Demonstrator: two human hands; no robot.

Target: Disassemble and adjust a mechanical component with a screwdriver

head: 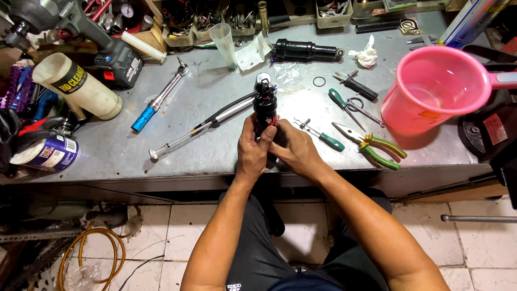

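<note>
A black shock absorber [265,105] with red details stands upright at the front edge of the grey metal workbench [215,156]. My left hand [252,148] wraps its lower body from the left. My right hand [293,148] grips it from the right, fingers meeting the left hand's. The lower end of the shock is hidden behind both hands. A silver and black pump-like rod [202,126] lies just left of the shock.
A pink plastic jug [439,89] sits at right. Green-handled pliers [377,146], screwdrivers [323,137], scissors [361,108] and a black O-ring [319,81] lie right of the hands. A blue-handled wrench [159,97], white bottle [75,83], cordless tool [102,46], second black shock [304,50] lie beyond.
</note>
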